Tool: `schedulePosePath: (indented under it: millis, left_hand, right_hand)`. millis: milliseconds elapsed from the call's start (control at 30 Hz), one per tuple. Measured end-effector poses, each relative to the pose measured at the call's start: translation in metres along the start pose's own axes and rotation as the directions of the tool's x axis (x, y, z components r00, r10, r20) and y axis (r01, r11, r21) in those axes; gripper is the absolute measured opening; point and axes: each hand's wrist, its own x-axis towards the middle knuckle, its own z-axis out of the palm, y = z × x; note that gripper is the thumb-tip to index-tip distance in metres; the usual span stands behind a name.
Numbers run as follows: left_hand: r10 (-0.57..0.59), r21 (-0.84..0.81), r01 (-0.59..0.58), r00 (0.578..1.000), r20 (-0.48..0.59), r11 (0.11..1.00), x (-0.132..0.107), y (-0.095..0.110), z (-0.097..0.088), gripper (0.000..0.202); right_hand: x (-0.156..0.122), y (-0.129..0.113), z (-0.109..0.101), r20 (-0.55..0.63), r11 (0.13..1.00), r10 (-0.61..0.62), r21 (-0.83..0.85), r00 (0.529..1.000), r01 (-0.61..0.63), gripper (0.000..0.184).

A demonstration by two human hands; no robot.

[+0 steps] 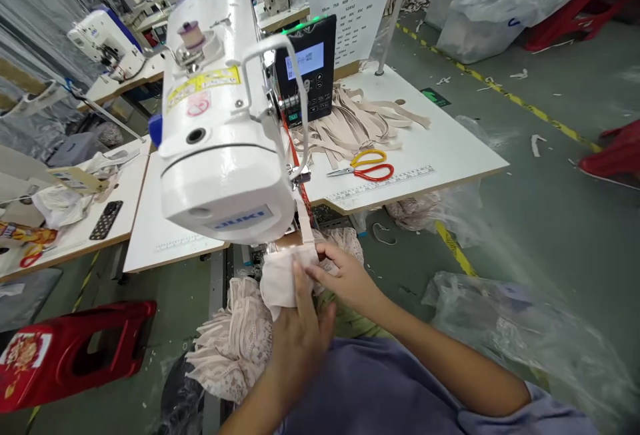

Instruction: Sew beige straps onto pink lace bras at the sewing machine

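Observation:
A pale beige fabric piece [280, 281] lies under the head of a white sewing machine [225, 181], with a narrow beige strap [304, 218] running up from it. My left hand [300, 338], slightly blurred, rests on the fabric with its fingers stretched out. On the right edge of the same fabric, my right hand [347, 278] pinches between thumb and fingers. The needle area is hidden behind the machine head. Bunched beige lace pieces [237, 341] hang below and left of my hands, and more lace shows behind my right hand.
On the white table [450, 148] lie scissors [367, 167] with yellow and red handles and a pile of beige straps [355, 121]. A control panel [307, 71] stands by the machine. A red stool [80, 355] is at the left; plastic bags [520, 335] lie on the right floor.

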Motion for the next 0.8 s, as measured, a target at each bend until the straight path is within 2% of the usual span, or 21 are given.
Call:
schedulePosePath:
  millis: [67, 133, 233, 300, 367, 433, 500, 567, 633, 700, 733, 800]
  left_hand:
    - [0.014, -0.086, -0.009, 0.998, 0.055, 0.996, -0.010, 0.015, 0.000, 0.092]
    - [0.004, -0.242, 0.031, 0.990, 0.142, 0.970, -0.017, 0.023, -0.003, 0.094]
    - [0.028, -0.542, 0.186, 0.932, 0.362, 0.820, -0.019, 0.021, -0.012, 0.092]
    - [0.059, -0.647, 0.270, 0.897, 0.439, 0.713, -0.017, 0.013, -0.019, 0.079]
    - [0.030, -0.664, 0.265, 0.917, 0.397, 0.700, -0.013, 0.005, -0.026, 0.059]
    - [-0.024, -0.627, 0.196, 0.962, 0.272, 0.754, -0.008, -0.003, -0.031, 0.043]
    - [-0.044, -0.581, 0.120, 0.989, 0.143, 0.805, -0.001, -0.010, -0.035, 0.040]
    - [0.006, -0.564, 0.036, 0.997, 0.072, 0.825, 0.009, -0.014, -0.039, 0.050]
    - [0.118, -0.579, -0.028, 0.986, 0.117, 0.815, 0.021, -0.017, -0.041, 0.060]
    - [0.226, -0.590, -0.063, 0.952, 0.206, 0.805, 0.031, -0.019, -0.042, 0.064]
    - [0.249, -0.582, -0.066, 0.938, 0.240, 0.811, 0.035, -0.021, -0.041, 0.063]
    - [0.238, -0.558, -0.066, 0.940, 0.242, 0.827, 0.039, -0.026, -0.038, 0.047]
  right_hand:
    - [-0.011, 0.000, -0.007, 0.035, 0.995, 0.013, 0.095, 0.999, -0.016, 0.019]
    - [-0.020, -0.002, -0.015, 0.010, 0.991, -0.005, 0.134, 1.000, 0.004, 0.022]
    - [-0.029, -0.005, -0.026, -0.025, 0.990, -0.003, 0.144, 1.000, 0.007, 0.023]
    - [-0.032, -0.007, -0.031, -0.011, 0.989, -0.002, 0.145, 1.000, 0.004, 0.023]
    - [-0.033, -0.007, -0.033, 0.011, 0.989, -0.017, 0.147, 1.000, 0.015, 0.022]
    - [-0.034, -0.007, -0.034, 0.037, 0.988, -0.042, 0.147, 0.998, 0.036, 0.021]
    - [-0.034, -0.007, -0.035, 0.071, 0.989, -0.070, 0.136, 0.995, 0.060, 0.021]
    - [-0.035, -0.008, -0.035, 0.116, 0.991, -0.088, 0.110, 0.989, 0.076, 0.020]
    - [-0.036, -0.011, -0.037, 0.155, 0.993, -0.105, 0.067, 0.982, 0.096, 0.017]
    - [-0.037, -0.015, -0.038, 0.178, 0.991, -0.129, 0.001, 0.975, 0.131, 0.016]
    - [-0.038, -0.017, -0.039, 0.190, 0.987, -0.143, -0.047, 0.971, 0.154, 0.016]
    - [-0.039, -0.019, -0.039, 0.209, 0.964, -0.177, -0.158, 0.962, 0.212, 0.016]
